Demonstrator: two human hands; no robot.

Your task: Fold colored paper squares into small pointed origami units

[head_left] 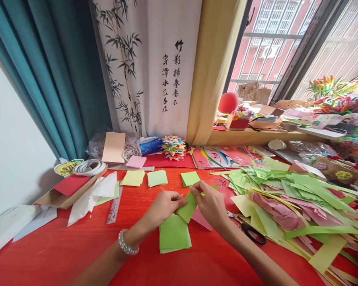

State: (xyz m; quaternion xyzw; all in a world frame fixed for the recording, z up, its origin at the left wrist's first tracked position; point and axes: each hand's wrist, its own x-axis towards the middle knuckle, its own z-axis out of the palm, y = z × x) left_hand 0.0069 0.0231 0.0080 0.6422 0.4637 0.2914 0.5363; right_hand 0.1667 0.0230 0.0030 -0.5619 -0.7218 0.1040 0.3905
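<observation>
Between my two hands is a small piece of green paper (187,209), tilted above the red table (131,254). My left hand (167,204) pinches its left edge, with a bracelet at the wrist. My right hand (208,200) is closed on its upper right side; the fingertips are partly hidden. Below the hands lies a stack of larger green sheets (173,233). A pink sheet (201,219) shows partly under my right hand. Just behind the hands sits a small stack of green squares (189,178).
Black-handled scissors (252,233) lie right of my right forearm, beside a heap of paper strips (298,194). A ruler (113,208), yellow squares (133,178) and pale green squares (157,178) lie left. A folded-paper ball (174,148) and a cardboard tray (66,201) stand farther back.
</observation>
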